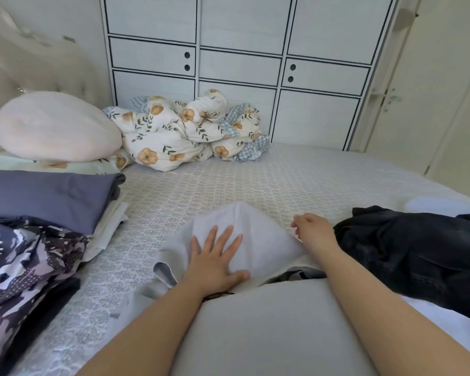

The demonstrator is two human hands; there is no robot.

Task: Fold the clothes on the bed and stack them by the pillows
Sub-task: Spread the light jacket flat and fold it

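Two hands are on one piece right now: a thin pale grey cotton garment (pixel 244 240), maybe a tee, lying near the front edge of the bed (pixel 282 180) right in front of the person. Stuff like that looks super light and floppy, no stiffness at all, so it'll slide and bunch on the patterned white mattress cover unless something pins it. Best bet imo is to grab it at a hem or corner, since a pinch in the middle just makes a tent. Left hand (pixel 215 259) is laid flat on the cloth, fingers straight and spread, pressing it down and not gripping anything. Right hand (pixel 311 230) sits at the garment's right edge with fingers curled under; looks like it's pinching the fabric edge, but the fingertips are tucked out of sight, so can't tell for sure. Just beside that hand, toward the bed's right edge, there's a crumpled black garment (pixel 418 256) not yet folded. Over by the left edge is a folded slate-blue cloth (pixel 52 199) on top of some white pieces, with a purple patterned fabric (pixel 25 261) in front of it. A round pale pink pillow (pixel 55 126) and a bunched floral quilt (pixel 190 128) sit at the far edge.
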